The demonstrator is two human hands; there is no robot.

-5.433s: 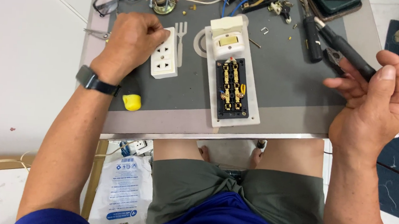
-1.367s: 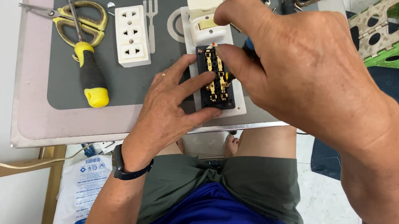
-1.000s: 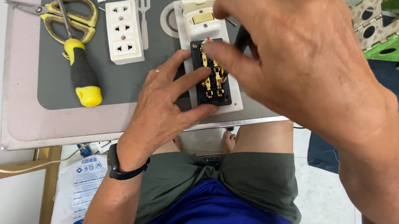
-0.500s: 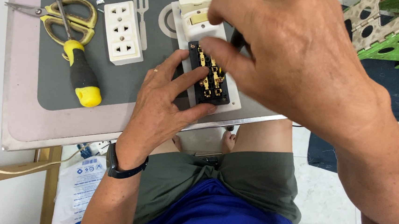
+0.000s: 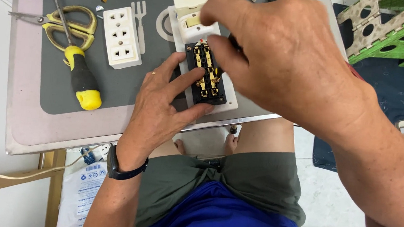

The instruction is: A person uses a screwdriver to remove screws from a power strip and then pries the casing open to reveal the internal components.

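The person is wearing a dark smartwatch (image 5: 114,162) with a black band on the wrist of the left hand (image 5: 162,108), at the lower left of the frame. A thin ring (image 5: 153,75) is showing on one finger of that hand. The right hand (image 5: 281,62), at the upper right, is wearing nothing, and both forearms are bare. Olive-green shorts (image 5: 249,188) are covering the thighs at the bottom centre, and a blue shirt (image 5: 213,218) is showing below them.

left hand (image 5: 164,108) steadies black socket block (image 5: 205,80) | right hand (image 5: 281,62) above | screwdriver (image 5: 82,77) aside
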